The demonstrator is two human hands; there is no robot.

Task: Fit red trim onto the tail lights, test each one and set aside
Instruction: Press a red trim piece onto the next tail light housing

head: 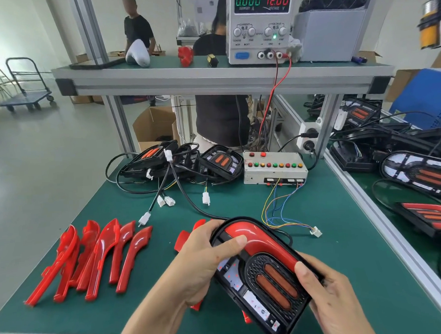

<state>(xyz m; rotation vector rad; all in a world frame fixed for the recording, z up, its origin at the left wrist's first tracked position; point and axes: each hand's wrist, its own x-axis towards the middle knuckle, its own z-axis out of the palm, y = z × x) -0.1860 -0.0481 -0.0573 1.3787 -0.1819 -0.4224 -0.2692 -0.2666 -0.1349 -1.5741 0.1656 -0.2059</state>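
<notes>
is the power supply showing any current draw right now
No, the power supply on the shelf reads 0.000 on its green current display, beside 12.00 on the red voltage display.

Your green surface (346,249): test box (274,169) at the back. Left of it, a heap of wired tail lights (178,161). Nearer you and further left, a row of red trims (91,258). Loose white connector (316,231) in front of the box.

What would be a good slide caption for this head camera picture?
Both hands, left and right, press red trim onto a tail light beside spare trims.
</notes>
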